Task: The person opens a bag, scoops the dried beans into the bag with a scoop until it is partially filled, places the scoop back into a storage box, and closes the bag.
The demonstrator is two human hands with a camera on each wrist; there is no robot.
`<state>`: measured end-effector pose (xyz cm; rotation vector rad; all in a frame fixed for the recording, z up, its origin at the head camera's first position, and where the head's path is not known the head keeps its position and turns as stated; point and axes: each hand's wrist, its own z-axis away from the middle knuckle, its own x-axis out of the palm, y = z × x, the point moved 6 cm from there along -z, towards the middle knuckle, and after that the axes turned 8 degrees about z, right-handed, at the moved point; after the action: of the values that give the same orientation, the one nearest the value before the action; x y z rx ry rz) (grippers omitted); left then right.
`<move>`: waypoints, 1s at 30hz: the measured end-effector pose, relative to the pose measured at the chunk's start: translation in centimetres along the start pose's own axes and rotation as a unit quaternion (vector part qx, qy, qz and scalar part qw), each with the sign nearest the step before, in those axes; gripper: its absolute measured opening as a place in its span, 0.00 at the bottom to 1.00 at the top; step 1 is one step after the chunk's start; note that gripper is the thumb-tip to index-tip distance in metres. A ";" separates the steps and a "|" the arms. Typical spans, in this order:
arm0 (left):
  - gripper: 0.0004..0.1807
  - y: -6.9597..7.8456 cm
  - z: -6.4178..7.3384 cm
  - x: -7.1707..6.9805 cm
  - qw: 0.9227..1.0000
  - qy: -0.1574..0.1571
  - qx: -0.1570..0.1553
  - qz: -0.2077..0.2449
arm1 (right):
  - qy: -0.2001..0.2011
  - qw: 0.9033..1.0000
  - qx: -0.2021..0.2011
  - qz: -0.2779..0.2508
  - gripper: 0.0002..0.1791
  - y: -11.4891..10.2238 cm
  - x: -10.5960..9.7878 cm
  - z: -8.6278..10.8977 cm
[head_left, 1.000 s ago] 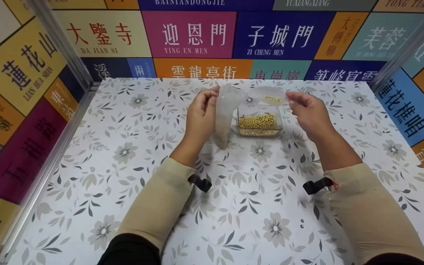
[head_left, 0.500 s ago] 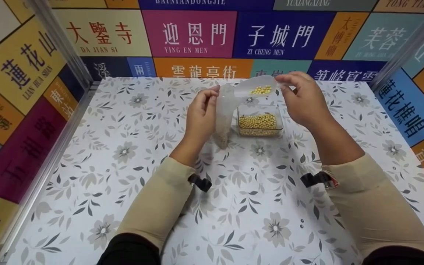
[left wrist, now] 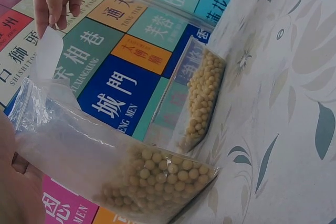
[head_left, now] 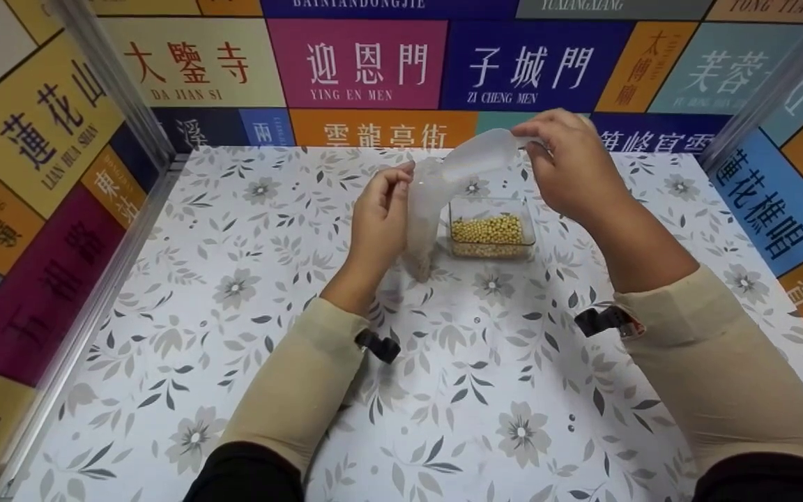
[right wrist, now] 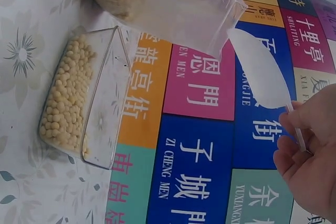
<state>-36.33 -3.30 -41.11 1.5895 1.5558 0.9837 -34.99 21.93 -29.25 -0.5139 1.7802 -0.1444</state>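
My left hand (head_left: 379, 219) grips the upper edge of a clear plastic bag (head_left: 424, 219), which stands upright on the table. Soybeans (left wrist: 168, 177) fill the bag's bottom in the left wrist view. Between thumb and fingers, my right hand (head_left: 572, 167) pinches the handle of a translucent white scoop (head_left: 484, 155). Tilted down to the left, the scoop has its tip at the bag's mouth; no beans show in it. Below the scoop and right of the bag sits a rectangular glass container (right wrist: 107, 124), partly filled with soybeans (right wrist: 68, 93).
A white tablecloth (head_left: 234, 390) with grey flowers and leaves covers the table. Colourful printed panels (head_left: 373, 63) stand at the back and on both sides, joined by metal posts (head_left: 126, 90) at the corners.
My right hand has lifted the scoop from near the glass container up and left, tipping it toward the bag. Yellow beans seen in it earlier no longer show. The left hand stays still.
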 end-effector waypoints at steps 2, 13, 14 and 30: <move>0.10 0.1 0.0 0.0 1.000 0.001 0.000 -0.001 | 0.001 1.000 0.005 -0.009 0.20 0.3 0.0 0.0; 0.10 0.1 0.0 0.0 1.000 -0.001 -0.002 0.000 | 0.002 0.992 0.097 -0.077 0.21 6.2 1.1 0.7; 0.10 0.1 0.0 0.0 1.000 -0.002 -0.003 -0.002 | -0.002 0.992 0.104 -0.078 0.22 6.8 1.3 0.9; 0.10 0.1 0.0 0.0 1.000 -0.002 0.004 0.003 | -0.108 0.991 0.081 0.005 0.22 11.5 5.9 1.6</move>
<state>-36.30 -3.26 -41.01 1.6011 1.5558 0.9773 -37.60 30.03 -39.14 -0.3884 1.5436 -0.2171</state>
